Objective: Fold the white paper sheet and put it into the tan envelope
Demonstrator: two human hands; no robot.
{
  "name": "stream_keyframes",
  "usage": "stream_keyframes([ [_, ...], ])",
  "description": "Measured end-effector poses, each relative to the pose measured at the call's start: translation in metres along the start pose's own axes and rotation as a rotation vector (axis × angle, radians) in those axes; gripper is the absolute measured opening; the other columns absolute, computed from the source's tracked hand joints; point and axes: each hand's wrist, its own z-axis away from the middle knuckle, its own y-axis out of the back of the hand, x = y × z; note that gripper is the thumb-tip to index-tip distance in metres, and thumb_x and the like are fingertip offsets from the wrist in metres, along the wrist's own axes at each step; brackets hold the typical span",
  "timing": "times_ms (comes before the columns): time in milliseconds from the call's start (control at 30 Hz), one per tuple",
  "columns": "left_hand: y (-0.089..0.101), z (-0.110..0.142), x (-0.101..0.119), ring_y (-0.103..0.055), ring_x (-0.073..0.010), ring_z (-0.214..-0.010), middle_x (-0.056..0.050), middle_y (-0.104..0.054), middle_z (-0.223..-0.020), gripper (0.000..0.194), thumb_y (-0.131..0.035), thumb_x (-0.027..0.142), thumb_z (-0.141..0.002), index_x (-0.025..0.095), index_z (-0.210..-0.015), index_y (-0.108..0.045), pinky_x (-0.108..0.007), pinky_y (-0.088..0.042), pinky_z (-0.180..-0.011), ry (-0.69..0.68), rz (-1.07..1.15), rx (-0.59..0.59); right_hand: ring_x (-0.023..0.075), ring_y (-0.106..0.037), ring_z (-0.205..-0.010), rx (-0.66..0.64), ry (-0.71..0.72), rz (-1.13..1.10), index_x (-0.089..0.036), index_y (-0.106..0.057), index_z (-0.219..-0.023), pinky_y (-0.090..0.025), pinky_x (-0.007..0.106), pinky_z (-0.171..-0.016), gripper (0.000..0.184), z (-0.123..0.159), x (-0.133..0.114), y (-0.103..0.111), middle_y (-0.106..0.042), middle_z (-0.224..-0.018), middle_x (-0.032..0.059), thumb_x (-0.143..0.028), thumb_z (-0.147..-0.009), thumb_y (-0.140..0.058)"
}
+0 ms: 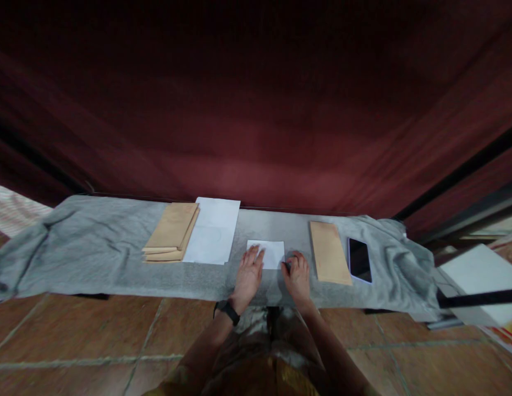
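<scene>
A small white sheet of paper (273,254), seemingly folded, lies on the grey cloth in front of me. My left hand (251,268) rests flat on its left part, fingers stretched out. By the paper's right edge is my right hand (297,273), its thumb close to or touching the edge and apart from the slightly bent fingers. A dark patch shows between that thumb and the forefinger; I cannot tell whether it is shadow. Larger white sheets (214,231) lie to the left, beside a stack of brown envelopes (172,226). One brown envelope (330,253) lies right of my right hand.
A phone (359,259) with a dark screen lies beyond the single envelope. The grey cloth (94,242) covers a long, narrow surface against a dark red panel (256,137). A white box-like object (482,280) stands at the right end, above the tiled floor (94,330).
</scene>
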Motion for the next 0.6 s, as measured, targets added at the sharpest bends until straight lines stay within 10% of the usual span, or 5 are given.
stream_keyframes([
  [200,-0.018,0.013,0.011,-0.029,-0.0285,-0.154,-0.011,-0.036,-0.165,0.058,-0.045,0.042,-0.102,0.022,-0.156,-0.038,-0.054,-0.024,-0.125,-0.134,-0.035,-0.077,0.0319,-0.039,-0.144,-0.064,0.002,0.007,-0.017,-0.057,-0.132,-0.035,0.057,-0.115,0.036,-0.002,-0.004,0.002,-0.05,-0.149,0.0191,-0.031,-0.103,-0.042],
  [400,-0.018,0.014,0.011,-0.025,-0.0275,-0.155,-0.015,-0.033,-0.166,0.061,-0.04,0.029,-0.101,0.017,-0.16,-0.029,-0.055,-0.02,-0.126,-0.179,-0.08,-0.145,0.0254,-0.036,-0.15,-0.328,0.222,-0.081,-0.016,-0.043,-0.154,-0.033,0.053,-0.121,0.051,0.001,-0.035,-0.005,-0.043,-0.16,0.0146,-0.025,-0.105,-0.032],
  [600,-0.019,0.016,0.012,-0.021,-0.0243,-0.156,-0.016,-0.032,-0.166,0.064,-0.034,0.018,-0.098,0.011,-0.16,-0.025,-0.05,-0.018,-0.128,-0.172,-0.097,-0.163,0.0285,-0.036,-0.15,-0.331,0.25,-0.003,-0.019,-0.036,-0.157,-0.031,0.059,-0.12,0.052,0.01,-0.039,-0.006,-0.041,-0.16,0.0165,-0.027,-0.106,-0.036],
])
